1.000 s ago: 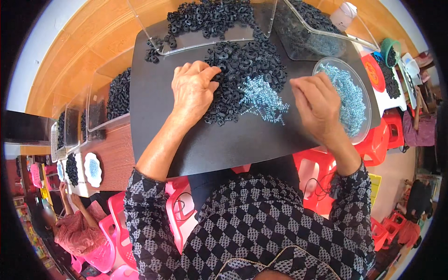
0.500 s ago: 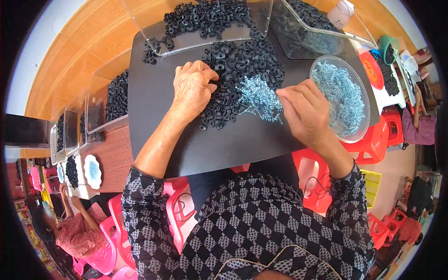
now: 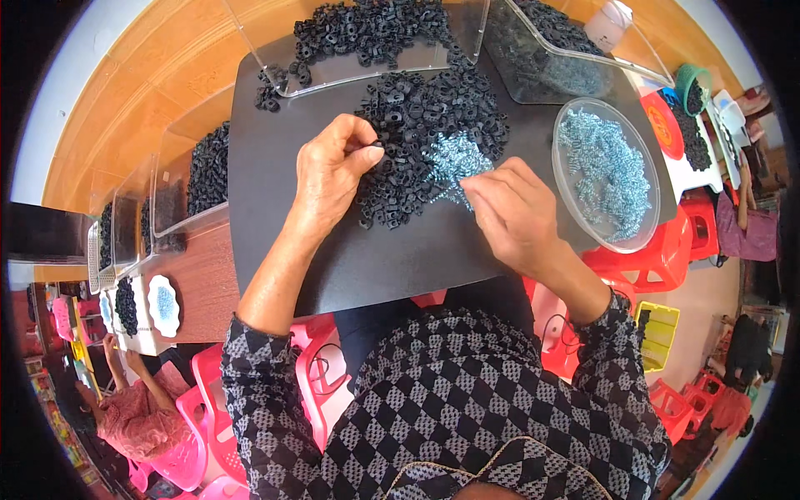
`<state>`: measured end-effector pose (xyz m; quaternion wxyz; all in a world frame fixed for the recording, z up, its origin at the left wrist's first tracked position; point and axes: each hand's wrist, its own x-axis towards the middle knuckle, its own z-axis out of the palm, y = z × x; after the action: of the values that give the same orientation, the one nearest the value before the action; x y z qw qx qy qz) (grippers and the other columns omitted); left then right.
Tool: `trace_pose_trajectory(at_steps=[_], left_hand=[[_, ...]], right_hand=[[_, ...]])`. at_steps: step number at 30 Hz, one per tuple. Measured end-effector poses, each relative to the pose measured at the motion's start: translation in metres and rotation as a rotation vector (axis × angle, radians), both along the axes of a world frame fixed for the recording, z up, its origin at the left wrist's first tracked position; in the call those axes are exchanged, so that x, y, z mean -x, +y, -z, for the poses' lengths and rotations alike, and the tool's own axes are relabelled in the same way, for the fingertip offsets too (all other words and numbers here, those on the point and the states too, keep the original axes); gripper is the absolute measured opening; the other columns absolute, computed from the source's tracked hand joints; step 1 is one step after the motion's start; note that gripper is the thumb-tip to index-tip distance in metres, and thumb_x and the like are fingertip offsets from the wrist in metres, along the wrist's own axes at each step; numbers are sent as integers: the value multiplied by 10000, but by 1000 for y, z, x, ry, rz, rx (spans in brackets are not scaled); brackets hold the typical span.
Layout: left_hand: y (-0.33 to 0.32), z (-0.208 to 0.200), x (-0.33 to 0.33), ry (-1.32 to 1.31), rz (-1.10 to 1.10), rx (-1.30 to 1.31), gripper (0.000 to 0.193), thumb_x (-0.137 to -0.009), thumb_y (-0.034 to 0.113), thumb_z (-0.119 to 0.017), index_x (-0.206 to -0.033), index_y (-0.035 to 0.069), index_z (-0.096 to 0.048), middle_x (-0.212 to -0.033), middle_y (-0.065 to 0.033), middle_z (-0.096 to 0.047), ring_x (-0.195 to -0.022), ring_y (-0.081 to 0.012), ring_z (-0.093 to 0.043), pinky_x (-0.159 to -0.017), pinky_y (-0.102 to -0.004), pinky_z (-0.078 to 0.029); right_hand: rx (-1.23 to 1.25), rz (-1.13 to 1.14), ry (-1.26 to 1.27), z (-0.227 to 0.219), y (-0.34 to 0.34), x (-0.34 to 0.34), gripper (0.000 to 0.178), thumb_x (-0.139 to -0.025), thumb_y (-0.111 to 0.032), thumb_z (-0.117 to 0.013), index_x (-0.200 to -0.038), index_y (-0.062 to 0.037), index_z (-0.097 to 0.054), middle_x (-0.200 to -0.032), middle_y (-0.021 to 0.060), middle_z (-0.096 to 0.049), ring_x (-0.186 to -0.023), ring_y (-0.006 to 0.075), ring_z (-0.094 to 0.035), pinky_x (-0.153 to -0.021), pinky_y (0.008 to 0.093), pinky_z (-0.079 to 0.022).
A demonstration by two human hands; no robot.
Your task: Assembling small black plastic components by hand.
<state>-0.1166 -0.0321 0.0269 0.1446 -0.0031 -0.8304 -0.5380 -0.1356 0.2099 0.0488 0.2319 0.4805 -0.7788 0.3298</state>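
Note:
My left hand (image 3: pixel 330 171) is closed in a pinch at the left edge of a heap of small black plastic parts (image 3: pixel 433 104). A bit of black shows between its thumb and forefinger, seemingly one of those parts. A smaller pile of shiny blue-silver coil springs (image 3: pixel 454 158) lies against the heap's right side. Beside that pile, on its lower right, my right hand (image 3: pixel 518 208) is closed with thumb and fingertips together. Whatever sits in that pinch is too small to make out. An oval clear dish (image 3: pixel 656 204) full of similar springs stands to the right.
Clear plastic bins (image 3: pixel 292 93) with more black parts stand along the far side of the dark table (image 3: pixel 367 267). Red stools (image 3: pixel 654 258) are by the right edge. At a side table on the left sits another person (image 3: pixel 146 417), near a white dish of springs (image 3: pixel 164 306).
My left hand has drawn slightly left and down from the black heap, its pinch now showing a black bit. My right hand has shifted left and a little down, beside the springs.

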Motion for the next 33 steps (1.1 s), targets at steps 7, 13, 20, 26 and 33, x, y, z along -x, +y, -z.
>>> trace_pose_trajectory(at_steps=[7,13,20,26,33], left_hand=[[10,-8,-51,26,27,-196,281,-768,-9,-688,-1046,5,-647,-881,-10,-614,-821,-97,-555,-768,-242,-459],[29,-2,-82,7,-21,-389,187,-781,26,-706,-959,6,-654,-885,-4,-613,-808,-93,-534,-756,-235,-442],[47,4,-114,-52,-61,-472,137,-818,9,-676,-948,5,-634,-848,1,-590,-772,-84,-526,-714,-221,-442],[43,18,-134,-45,-49,-479,192,-816,6,-687,-1006,11,-659,-897,2,-579,-798,-77,-532,-721,-207,-442],[35,22,-148,-89,-208,-654,180,-813,31,-706,-983,-10,-661,-879,16,-572,-771,-56,-512,-696,-186,-422]], right_hand=[[48,-31,-146,5,-19,-14,202,-718,49,-670,-911,8,-625,-763,92,-621,-661,250,-553,-591,341,-441],[135,-115,-244,4,-39,-32,224,-695,22,-707,-904,7,-628,-749,91,-597,-656,254,-545,-587,350,-441],[193,-192,-160,23,-48,-56,283,-670,53,-693,-928,37,-577,-769,107,-578,-639,257,-542,-580,345,-447],[138,-212,-79,37,-47,-76,296,-657,0,-633,-939,71,-577,-730,87,-528,-618,225,-485,-568,337,-429],[48,-103,-103,34,-49,-57,262,-631,42,-700,-883,3,-638,-771,81,-598,-649,238,-532,-551,342,-442]])
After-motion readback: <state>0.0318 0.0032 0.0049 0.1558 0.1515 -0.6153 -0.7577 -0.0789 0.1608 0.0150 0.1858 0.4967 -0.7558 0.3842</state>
